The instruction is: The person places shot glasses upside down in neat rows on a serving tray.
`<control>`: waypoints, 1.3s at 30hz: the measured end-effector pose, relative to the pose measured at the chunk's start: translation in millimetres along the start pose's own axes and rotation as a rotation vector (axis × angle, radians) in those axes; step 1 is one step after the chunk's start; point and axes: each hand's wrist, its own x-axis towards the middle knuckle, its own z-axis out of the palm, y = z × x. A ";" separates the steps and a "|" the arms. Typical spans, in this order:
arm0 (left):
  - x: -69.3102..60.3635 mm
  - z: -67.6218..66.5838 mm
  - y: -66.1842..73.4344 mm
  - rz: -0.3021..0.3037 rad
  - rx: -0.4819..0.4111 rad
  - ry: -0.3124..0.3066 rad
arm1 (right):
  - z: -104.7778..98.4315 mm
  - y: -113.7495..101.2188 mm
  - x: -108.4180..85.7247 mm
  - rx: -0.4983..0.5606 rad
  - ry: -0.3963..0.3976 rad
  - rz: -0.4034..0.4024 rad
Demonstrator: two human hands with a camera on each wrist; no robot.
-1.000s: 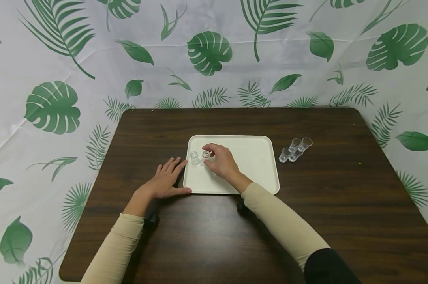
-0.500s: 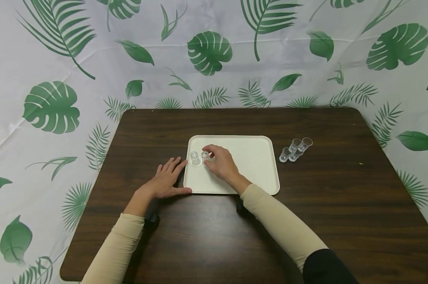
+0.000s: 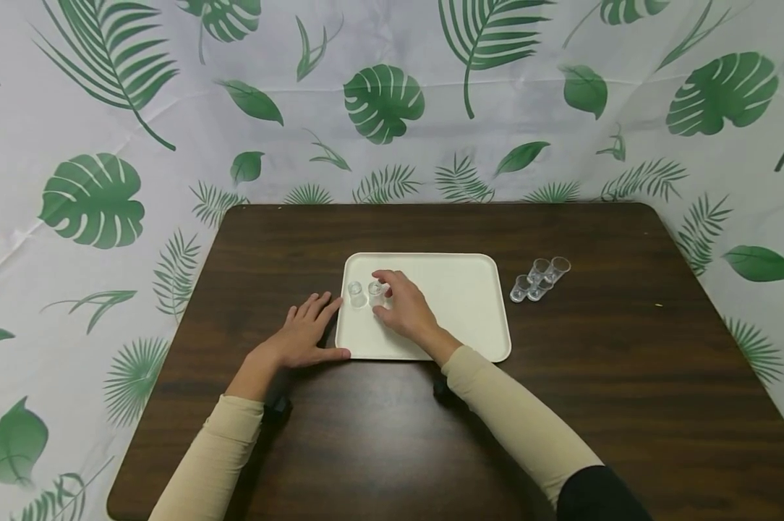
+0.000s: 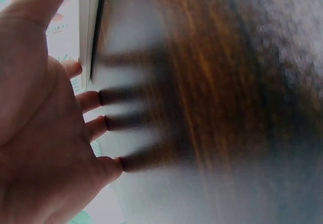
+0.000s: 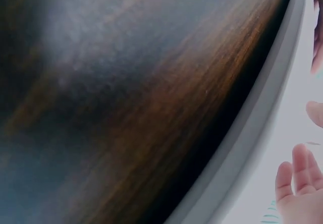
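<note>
In the head view, my left hand (image 3: pixel 304 334) lies with its fingers spread on the table. Its index fingertip and thumb touch the left edge and front left corner of a cream tray (image 3: pixel 453 311). On the tray's left side stand two small clear plastic cups, an outer cup (image 3: pixel 356 291) and an inner cup (image 3: pixel 375 290), seemingly upside down. My right hand (image 3: pixel 406 307) reaches around the inner cup, thumb and fingers parted on either side of it; the thumb looks clear of the cup. The left wrist view shows the left hand (image 4: pixel 45 113) with straight fingers.
Several clear plastic cups (image 3: pixel 540 278) stand in a cluster on the dark wood table (image 3: pixel 600 347), right of the tray. A leaf-patterned cloth (image 3: pixel 392 166) hangs behind the table. Fingers (image 5: pixel 298 171) show at the right edge of the right wrist view.
My right thumb has moved away from the inner cup, widening the gap to the fingers. That cup stays beside the outer one. My left hand has not moved; the head view has tilted slightly.
</note>
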 end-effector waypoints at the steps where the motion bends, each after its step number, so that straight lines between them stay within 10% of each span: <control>1: -0.2 0.8 -0.5 -0.002 0.001 -0.002 | 0.3 0.0 -1.5 0.007 0.005 0.005; 19: -1.4 1.0 -2.4 0.009 -0.007 0.020 | -42.9 4.4 -24.9 0.253 0.297 0.000; 30: 0.4 4.8 -0.6 0.001 -0.009 0.007 | -123.7 10.8 -56.4 0.380 0.626 -0.058; 39: 1.0 7.1 -4.7 0.011 -0.007 0.013 | -184.4 80.6 -77.1 0.479 0.948 0.205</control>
